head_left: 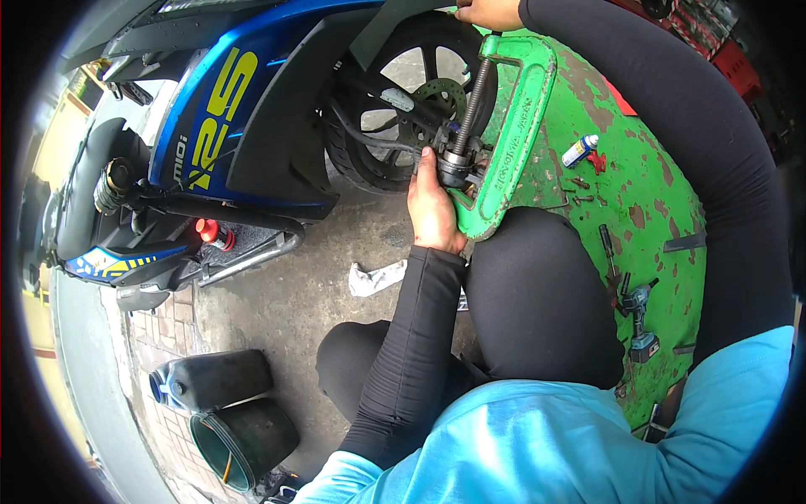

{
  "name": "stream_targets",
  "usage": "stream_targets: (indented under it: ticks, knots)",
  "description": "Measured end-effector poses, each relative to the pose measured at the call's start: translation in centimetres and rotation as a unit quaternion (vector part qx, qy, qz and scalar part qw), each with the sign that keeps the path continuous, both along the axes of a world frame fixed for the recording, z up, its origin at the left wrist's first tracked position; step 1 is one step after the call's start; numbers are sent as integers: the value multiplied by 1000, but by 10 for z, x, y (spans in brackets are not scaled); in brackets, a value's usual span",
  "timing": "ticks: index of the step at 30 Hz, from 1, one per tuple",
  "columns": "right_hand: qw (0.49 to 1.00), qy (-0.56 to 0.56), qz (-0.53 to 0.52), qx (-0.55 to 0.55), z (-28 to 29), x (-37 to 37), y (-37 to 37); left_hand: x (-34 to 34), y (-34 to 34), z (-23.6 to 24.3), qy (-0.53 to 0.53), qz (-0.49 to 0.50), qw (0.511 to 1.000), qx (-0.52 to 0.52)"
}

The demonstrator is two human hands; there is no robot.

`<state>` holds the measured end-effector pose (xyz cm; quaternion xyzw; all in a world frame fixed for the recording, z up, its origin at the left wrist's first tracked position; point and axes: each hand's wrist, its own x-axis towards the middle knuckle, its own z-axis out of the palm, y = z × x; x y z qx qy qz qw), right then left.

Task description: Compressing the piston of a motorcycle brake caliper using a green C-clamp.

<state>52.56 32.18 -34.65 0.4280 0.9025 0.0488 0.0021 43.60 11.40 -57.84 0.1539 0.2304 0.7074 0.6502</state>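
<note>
Head camera looks steeply down, close above knees (pixel 537 286)

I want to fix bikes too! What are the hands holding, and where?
The left hand grips the brake caliper and the lower jaw of the green C-clamp. The right hand holds the top of the clamp's screw.

You are looking at a bright green clamp (pixel 512 134) with a dull grey steel screw (pixel 473 105). The scooter panel (pixel 210 109) is showing blue with yellow markings; the wheel (pixel 403 101) is showing black. The floor (pixel 655 202) is showing green paint, flaking to brown patches. Your sleeves (pixel 411 336) are showing black, your shirt (pixel 537 445) light blue.
</note>
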Motion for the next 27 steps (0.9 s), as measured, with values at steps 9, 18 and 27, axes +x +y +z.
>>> stream_targets:
  ticks: [9, 18, 27]
  knots:
    - [1000, 16, 22, 10, -8, 2, -14, 5, -6, 13, -14, 45, 998, -32]
    - [989, 127, -38, -69, -10, 13, -27, 5, -10, 22, -21, 39, 998, -47]
    - [926, 284, -16, -249, 4, 32, -43, 7, -14, 41, 43, 76, 995, -37]
